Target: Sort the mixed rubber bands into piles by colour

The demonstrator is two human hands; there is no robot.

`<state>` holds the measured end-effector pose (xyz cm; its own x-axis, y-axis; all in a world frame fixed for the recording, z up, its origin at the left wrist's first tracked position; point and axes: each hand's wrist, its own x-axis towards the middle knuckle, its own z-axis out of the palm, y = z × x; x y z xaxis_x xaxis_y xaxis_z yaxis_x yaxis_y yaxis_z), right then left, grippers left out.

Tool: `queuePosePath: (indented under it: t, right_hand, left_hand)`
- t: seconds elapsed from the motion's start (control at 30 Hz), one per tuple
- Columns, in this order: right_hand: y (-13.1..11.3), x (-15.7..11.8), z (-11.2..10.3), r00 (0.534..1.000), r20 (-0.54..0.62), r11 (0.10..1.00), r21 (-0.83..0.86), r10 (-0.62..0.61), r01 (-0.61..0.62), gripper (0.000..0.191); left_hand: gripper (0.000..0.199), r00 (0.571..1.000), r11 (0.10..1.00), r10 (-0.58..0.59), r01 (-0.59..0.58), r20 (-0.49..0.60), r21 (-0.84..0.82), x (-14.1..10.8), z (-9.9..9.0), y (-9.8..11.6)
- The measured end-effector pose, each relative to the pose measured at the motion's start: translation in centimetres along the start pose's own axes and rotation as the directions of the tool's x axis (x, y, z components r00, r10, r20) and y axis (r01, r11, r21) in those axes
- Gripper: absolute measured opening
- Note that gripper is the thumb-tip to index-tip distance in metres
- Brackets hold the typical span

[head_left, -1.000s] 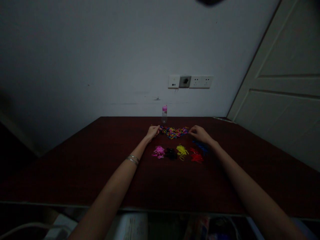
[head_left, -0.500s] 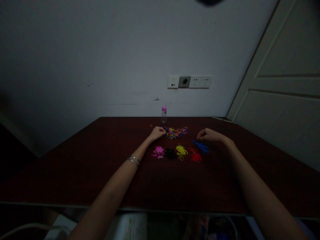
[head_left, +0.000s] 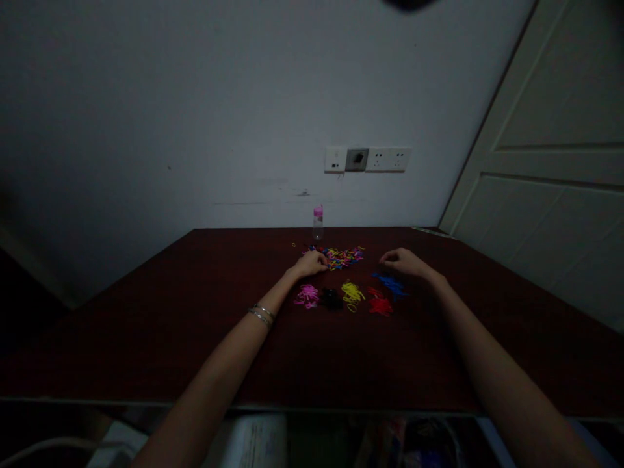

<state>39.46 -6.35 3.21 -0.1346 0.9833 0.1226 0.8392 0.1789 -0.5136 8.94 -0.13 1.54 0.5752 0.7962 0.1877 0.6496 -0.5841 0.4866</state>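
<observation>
My left hand (head_left: pixel 312 262) rests at the left edge of a mixed heap of coloured rubber bands (head_left: pixel 345 258), its thumb and fingertips pinched together among them. Whatever lies between those fingertips is too small to tell. Just behind the pile of blue rubber bands (head_left: pixel 391 286) is my right hand (head_left: pixel 400 260), with thumb and index finger brought together; I cannot make out anything in the pinch. Sorted by colour, pink bands (head_left: pixel 307 296), black bands (head_left: pixel 331 298), yellow bands (head_left: pixel 352 295) and red bands (head_left: pixel 381 304) lie in separate piles nearer to me.
A small clear bottle with a pink top (head_left: pixel 318 223) stands behind the mixed heap, close to the wall. Wall sockets (head_left: pixel 368 160) sit above the dark red table (head_left: pixel 195 364). A white door (head_left: pixel 546 162) is on the right. Various items fill the space below the table's front edge.
My left hand has shifted slightly right and nearer to me along the mixed heap. My right hand has moved a little left and lifted slightly from the blue pile.
</observation>
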Motion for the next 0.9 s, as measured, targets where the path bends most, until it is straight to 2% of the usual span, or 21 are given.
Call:
queuePosePath:
  t: [0.27,0.53,0.7,0.9]
  right_hand:
    - [-0.1,-0.1,0.1,1.0,-0.008,1.0,-0.011,0.022,-0.023,0.024]
    - [0.4,-0.2,0.1,0.996,-0.088,0.999,-0.023,0.025,-0.027,0.026]
    - [1.4,-0.1,0.4,0.984,-0.178,0.999,-0.035,0.03,-0.037,0.028]
    - [3.1,-0.2,0.8,0.967,-0.244,0.996,-0.028,0.079,-0.088,0.028]
  left_hand:
    - [0.016,1.0,0.998,0.013,-0.014,-0.025,-0.055,0.1,0.2,-0.9]
    - [0.019,0.996,0.985,-0.006,-0.01,-0.091,-0.172,0.5,-0.5,0.0]
    - [0.021,0.994,0.966,0.031,-0.056,-0.103,-0.254,1.3,-0.3,2.7]
    - [0.016,0.984,0.969,0.179,-0.172,0.019,-0.18,3.7,1.9,8.0]
